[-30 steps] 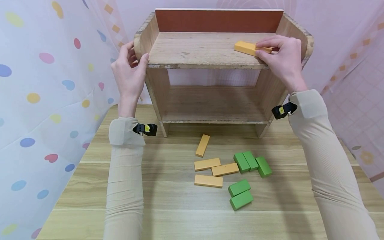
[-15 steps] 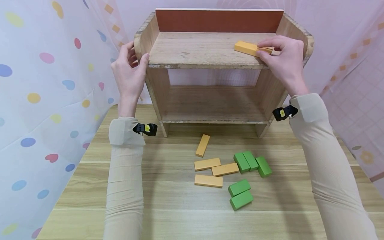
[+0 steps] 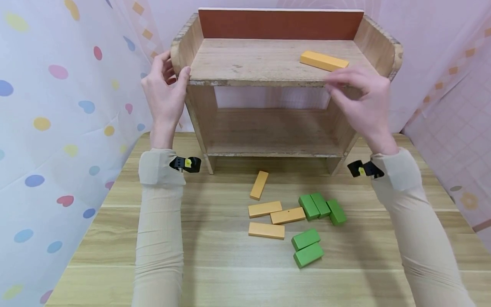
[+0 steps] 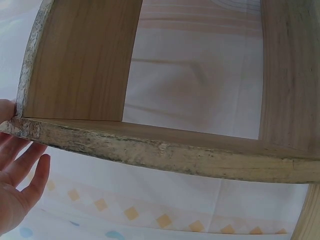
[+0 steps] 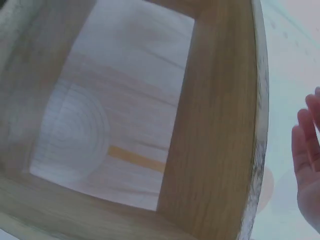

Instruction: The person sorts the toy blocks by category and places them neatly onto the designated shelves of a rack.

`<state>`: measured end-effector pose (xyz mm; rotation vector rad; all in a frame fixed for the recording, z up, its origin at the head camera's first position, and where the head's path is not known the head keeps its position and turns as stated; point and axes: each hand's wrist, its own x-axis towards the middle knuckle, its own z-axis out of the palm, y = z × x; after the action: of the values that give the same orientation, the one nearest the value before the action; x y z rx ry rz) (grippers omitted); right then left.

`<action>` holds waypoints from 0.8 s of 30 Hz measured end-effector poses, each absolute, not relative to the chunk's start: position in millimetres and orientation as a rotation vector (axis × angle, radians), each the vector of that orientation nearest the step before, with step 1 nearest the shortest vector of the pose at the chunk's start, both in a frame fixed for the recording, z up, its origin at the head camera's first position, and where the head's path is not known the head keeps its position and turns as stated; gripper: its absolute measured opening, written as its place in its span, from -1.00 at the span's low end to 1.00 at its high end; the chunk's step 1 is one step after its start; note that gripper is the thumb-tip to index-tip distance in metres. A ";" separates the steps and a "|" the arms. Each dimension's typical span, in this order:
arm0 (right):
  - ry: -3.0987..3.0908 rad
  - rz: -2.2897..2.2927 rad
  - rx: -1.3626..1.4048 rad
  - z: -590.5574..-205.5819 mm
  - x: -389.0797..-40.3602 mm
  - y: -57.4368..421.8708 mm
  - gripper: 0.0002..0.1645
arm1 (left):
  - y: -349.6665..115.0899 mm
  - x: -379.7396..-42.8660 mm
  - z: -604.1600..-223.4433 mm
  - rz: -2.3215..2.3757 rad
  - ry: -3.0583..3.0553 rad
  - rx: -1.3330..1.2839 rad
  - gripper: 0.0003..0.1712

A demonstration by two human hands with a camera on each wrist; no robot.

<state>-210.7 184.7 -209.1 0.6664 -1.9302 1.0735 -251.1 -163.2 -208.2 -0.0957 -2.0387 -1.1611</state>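
My left hand (image 3: 165,96) grips the left side panel of a small wooden shelf (image 3: 245,64), thumb at the front edge and fingers round the outside. In the left wrist view, the fingers (image 4: 37,180) show beyond the panel's worn edge. An orange-yellow wooden block (image 3: 324,61) lies flat on the shelf's top board, towards the right. Just in front of that board's edge, my right hand (image 3: 364,104) hovers below the block with bent, relaxed fingers and nothing in them. The right wrist view shows this hand's fingers (image 5: 302,155) apart from the shelf.
On the wood-grain table (image 3: 222,277), in front of the shelf, lie several orange-yellow blocks (image 3: 266,230) and several green blocks (image 3: 308,255). The shelf has a lower board (image 3: 272,132) and a red-brown back strip (image 3: 280,24). Patterned cloth (image 3: 76,140) hangs behind and at the sides.
My right hand has let go of the orange-yellow block and drawn back down towards me. The block stays on the top board. My left hand keeps its grip on the shelf.
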 end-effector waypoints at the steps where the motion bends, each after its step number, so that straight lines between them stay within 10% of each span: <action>1: -1.920 1.071 0.721 -213.5 -208.1 183.3 -0.86 | -163.3 -251.1 -208.2 -1.163 -2.039 -0.093 -0.56; 24: -2.248 1.234 1.293 -345.5 -179.6 171.2 -0.65 | -162.4 -250.3 -207.2 -1.167 -2.047 -0.085 -0.55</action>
<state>-179.6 171.2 -345.5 1.2926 -2.2476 1.2342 -250.3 -162.4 -207.2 -0.0852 -2.0466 -1.1669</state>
